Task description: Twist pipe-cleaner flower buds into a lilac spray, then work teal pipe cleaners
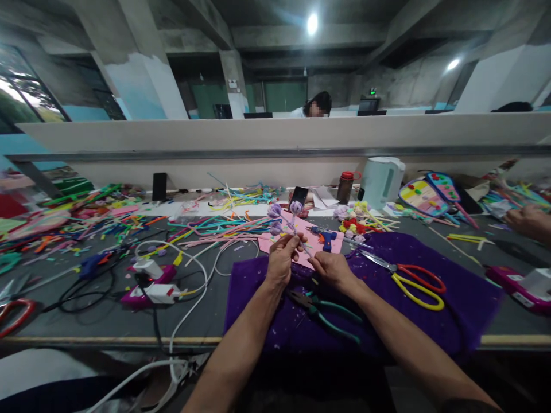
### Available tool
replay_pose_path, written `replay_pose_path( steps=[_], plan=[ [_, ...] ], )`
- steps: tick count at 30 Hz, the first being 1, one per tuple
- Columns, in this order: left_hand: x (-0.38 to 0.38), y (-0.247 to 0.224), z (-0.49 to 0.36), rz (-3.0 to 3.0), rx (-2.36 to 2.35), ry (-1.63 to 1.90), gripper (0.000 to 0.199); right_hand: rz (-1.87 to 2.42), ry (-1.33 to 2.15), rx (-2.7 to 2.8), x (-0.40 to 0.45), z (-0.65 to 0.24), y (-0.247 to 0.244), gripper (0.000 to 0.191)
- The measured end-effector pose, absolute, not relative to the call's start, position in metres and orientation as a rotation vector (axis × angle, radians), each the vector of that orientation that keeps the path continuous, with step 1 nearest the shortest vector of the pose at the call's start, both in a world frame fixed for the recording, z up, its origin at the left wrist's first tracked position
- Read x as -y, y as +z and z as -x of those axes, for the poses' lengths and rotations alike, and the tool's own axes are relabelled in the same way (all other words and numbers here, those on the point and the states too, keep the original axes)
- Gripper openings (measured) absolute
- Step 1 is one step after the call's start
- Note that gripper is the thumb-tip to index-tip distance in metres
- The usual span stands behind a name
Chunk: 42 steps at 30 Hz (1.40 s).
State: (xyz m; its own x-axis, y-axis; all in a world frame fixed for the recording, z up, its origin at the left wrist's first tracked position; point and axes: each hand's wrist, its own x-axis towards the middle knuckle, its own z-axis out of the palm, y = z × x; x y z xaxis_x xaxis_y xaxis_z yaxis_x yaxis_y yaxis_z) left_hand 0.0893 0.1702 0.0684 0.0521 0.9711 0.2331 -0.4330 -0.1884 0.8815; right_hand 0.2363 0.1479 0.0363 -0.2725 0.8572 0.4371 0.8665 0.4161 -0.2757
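Observation:
My left hand [282,258] is closed around the stem of a purple pipe-cleaner flower spray [296,209], whose fluffy lilac heads rise above my fingers. Lower on the stem, my right hand [330,268] pinches its end. Behind my hands lies a pink sheet [264,244] with a blue hot glue gun [328,240] resting on it. Green-handled pliers [333,321] lie under my wrists on a purple cloth [253,298]. To the right are scissors [415,281] with one red and one yellow handle.
Pipe cleaners [228,226] in many colours spread behind my hands. A power strip [157,287] with plugs and white cables sits left. A kettle [382,180], a bottle [345,186] and finished flowers [355,223] stand at the back. A co-worker's hand [529,223] is at far right.

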Motion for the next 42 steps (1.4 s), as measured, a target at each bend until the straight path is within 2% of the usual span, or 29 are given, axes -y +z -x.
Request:
replay_pose_path(
  steps=[4, 12, 16, 21, 33, 42],
  plan=[
    [-0.171, 0.069, -0.087, -1.045, -0.692, 1.441, 0.026, 1.358, 0.214, 2.014, -0.145, -0.241, 0.042, 0.037],
    [-0.162, 0.069, -0.094, -1.123, -0.669, 1.143, 0.031, 0.958, 1.022, 1.393, -0.158, -0.246, 0.066, 0.031],
    [-0.161, 0.07, -0.094, -1.175, -0.686, 1.078, 0.028, 0.866, 1.206, 1.31, -0.166, -0.238, 0.072, 0.022],
    [-0.164, 0.069, -0.092, -1.174, -0.742, 1.065, 0.032, 0.847, 1.229, 1.186, -0.172, -0.228, 0.076, 0.014],
    [-0.166, 0.063, -0.094, -1.226, -0.73, 0.962, 0.029, 0.878, 1.14, 1.316, -0.17, -0.235, 0.064, 0.021],
    [-0.162, 0.058, -0.102, -1.327, -0.768, 0.865, 0.032, 0.933, 0.956, 1.173, -0.168, -0.24, 0.059, 0.025]
  ],
)
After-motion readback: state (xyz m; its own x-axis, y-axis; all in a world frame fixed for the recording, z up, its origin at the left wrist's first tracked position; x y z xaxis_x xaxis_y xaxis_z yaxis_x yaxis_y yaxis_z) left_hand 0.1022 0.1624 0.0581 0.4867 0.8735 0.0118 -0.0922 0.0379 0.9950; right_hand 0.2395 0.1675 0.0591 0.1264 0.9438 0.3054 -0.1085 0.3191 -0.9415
